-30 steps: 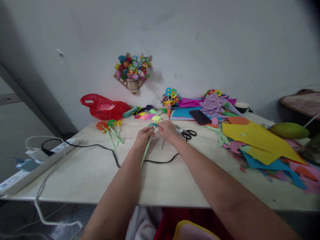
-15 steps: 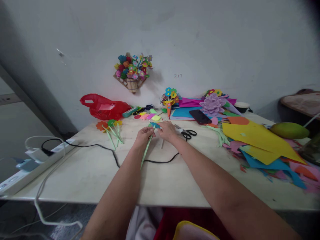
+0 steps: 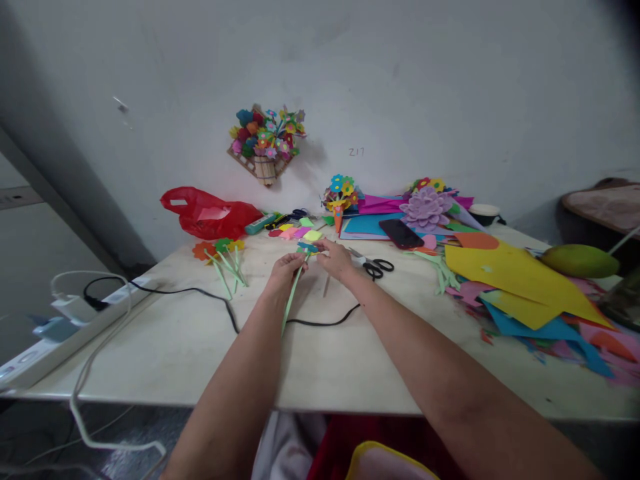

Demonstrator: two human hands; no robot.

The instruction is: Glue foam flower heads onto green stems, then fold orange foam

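With our left hand [image 3: 287, 268] we pinched one pale stem [image 3: 291, 303], the fingertips closed on it near its top. At that far end sat one blue flower [image 3: 307, 247], just beyond the left fingertips and to the left of the right ones. The stem's long axis ran from the flower back towards our body, slanting a little left, along the inside of our left forearm. Our left hand was the nearer to the stem; our right hand [image 3: 336, 259] had its fingertips at the flower's right edge, bent inward, and whether they gripped it or merely touched it we could not tell.

Between our hands lay one thin stick [image 3: 327, 287], and nearer to us one black cable [image 3: 320, 324]. Just beside our right hand was one pair of scissors [image 3: 367, 265].

To the left we counted three flower heads, one orange [image 3: 203, 251], one green [image 3: 220, 245] and one yellow [image 3: 237, 246], with several crossed stems, too tangled to number. Beyond our hands lay a handful of coloured pieces [image 3: 301, 233]; left of those, one red bag [image 3: 215, 220]. To the right were one phone [image 3: 401, 234], one lilac flower [image 3: 426, 208], overlapping sheets [image 3: 520, 273] and one mango [image 3: 580, 261].
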